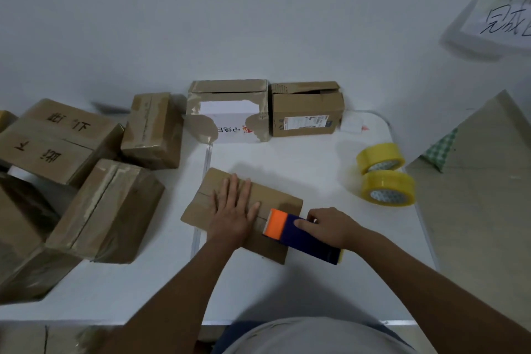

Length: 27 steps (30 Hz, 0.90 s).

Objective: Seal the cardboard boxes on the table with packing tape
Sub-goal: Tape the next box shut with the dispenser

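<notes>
A flat brown cardboard box [275, 198] lies in the middle of the white table [316, 161]. My left hand [234, 210] presses flat on its top, fingers straight, over the centre seam. My right hand [329, 227] grips a dark blue tape dispenser [304, 238] with an orange front end. The orange end rests on the box's right edge, at the seam. The dispenser's tape roll is mostly hidden, with a yellow sliver at its rear.
Two yellow tape rolls [385, 175] sit at the right. Two opened boxes [230, 112] [306, 112] stand against the back wall. Several taped boxes [106, 210] are piled at the left. A handwritten paper sign [505, 20] hangs at the upper right. The table's right edge borders the floor.
</notes>
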### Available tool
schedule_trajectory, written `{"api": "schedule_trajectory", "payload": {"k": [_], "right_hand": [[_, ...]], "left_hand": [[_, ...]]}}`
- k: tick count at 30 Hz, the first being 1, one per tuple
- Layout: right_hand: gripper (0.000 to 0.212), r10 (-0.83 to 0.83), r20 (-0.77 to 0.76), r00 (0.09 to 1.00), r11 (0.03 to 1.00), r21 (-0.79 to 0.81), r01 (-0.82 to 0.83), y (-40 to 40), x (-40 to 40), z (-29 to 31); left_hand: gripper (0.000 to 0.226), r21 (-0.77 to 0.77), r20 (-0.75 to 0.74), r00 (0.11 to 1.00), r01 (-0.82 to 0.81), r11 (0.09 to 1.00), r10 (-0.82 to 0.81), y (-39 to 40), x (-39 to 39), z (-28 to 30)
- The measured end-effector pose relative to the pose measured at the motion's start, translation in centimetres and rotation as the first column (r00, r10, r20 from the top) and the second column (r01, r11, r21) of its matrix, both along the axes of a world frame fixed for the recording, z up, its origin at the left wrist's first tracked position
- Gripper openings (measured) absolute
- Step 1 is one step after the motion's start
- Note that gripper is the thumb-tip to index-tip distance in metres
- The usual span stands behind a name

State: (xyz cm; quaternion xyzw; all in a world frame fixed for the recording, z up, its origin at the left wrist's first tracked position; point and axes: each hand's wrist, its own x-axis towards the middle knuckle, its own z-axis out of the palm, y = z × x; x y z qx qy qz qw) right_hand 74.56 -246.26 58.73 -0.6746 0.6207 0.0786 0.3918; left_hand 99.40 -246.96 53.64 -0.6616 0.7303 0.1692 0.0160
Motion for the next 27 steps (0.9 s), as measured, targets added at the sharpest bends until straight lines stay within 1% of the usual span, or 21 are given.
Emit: {"api": "schedule_trajectory", "payload": {"k": [3, 6, 9, 12, 15, 17, 19, 22, 24, 25, 27], "right_hand": [[0.056, -0.059, 0.059, 0.997, 0.996, -0.062, 0.063, 1.6, -0.1, -0.5], [0.056, -0.07, 0.11, 0.991, 0.986, -0.14, 0.085, 2.0, -0.5, -0.4], [0.051, -0.056, 0.14, 0.989, 0.989, -0.124, 0.074, 1.9, -1.6, 0.0], [0.051, -0.041, 0.148, 0.988, 0.99, -0.125, 0.059, 1.8, -2.0, -0.1], [0.052, -0.052, 0.106, 0.993, 0.992, -0.113, 0.064, 2.1, -3.9, -0.3], [0.051, -0.079, 0.049, 0.996, 0.992, -0.099, 0.083, 2.6, -6.4, -0.5], [0.049, -0.108, 0.033, 0.994, 0.99, -0.086, 0.11, 3.0, -8.2, -0.8], [0.051, -0.079, 0.003, 0.997, 0.991, -0.11, 0.078, 2.8, -8.0, -1.5], [0.052, -0.057, -0.021, 0.998, 0.992, -0.118, 0.054, 2.6, -7.4, -2.0], [0.052, -0.062, -0.028, 0.998, 0.991, -0.118, 0.058, 2.7, -7.2, -2.3], [0.054, -0.09, -0.031, 0.995, 0.989, -0.123, 0.086, 2.8, -6.9, -2.8]], "left_hand": [[0.066, -0.016, 0.017, 1.0, 0.0, 1.0, 0.0, 0.0, 0.1, -0.2], [0.069, -0.028, 0.036, 0.999, -0.006, 1.0, 0.007, 0.1, -0.1, 0.2], [0.07, -0.032, 0.019, 1.0, -0.019, 0.999, 0.019, 0.2, -0.3, 0.6], [0.07, -0.015, 0.044, 0.999, 0.001, 1.0, 0.0, 0.2, -0.3, 0.8], [0.071, -0.027, 0.045, 0.999, -0.009, 1.0, 0.01, 0.3, -0.2, 0.6], [0.075, -0.03, 0.039, 0.999, -0.014, 0.999, 0.015, 0.3, -0.2, 0.6], [0.078, -0.036, 0.037, 0.999, -0.011, 0.999, 0.013, 0.3, -0.4, 0.6], [0.076, -0.03, 0.062, 0.998, -0.009, 1.0, 0.011, 0.3, -0.4, 0.8], [0.073, -0.08, 0.096, 0.995, 0.018, 0.997, -0.01, 0.4, -0.6, 1.3], [0.07, -0.124, 0.084, 0.996, 0.042, 0.991, -0.031, 0.5, -1.1, 1.5], [0.068, -0.156, -0.012, 0.996, 0.085, 0.984, -0.088, 1.3, -3.0, 1.6]]}}
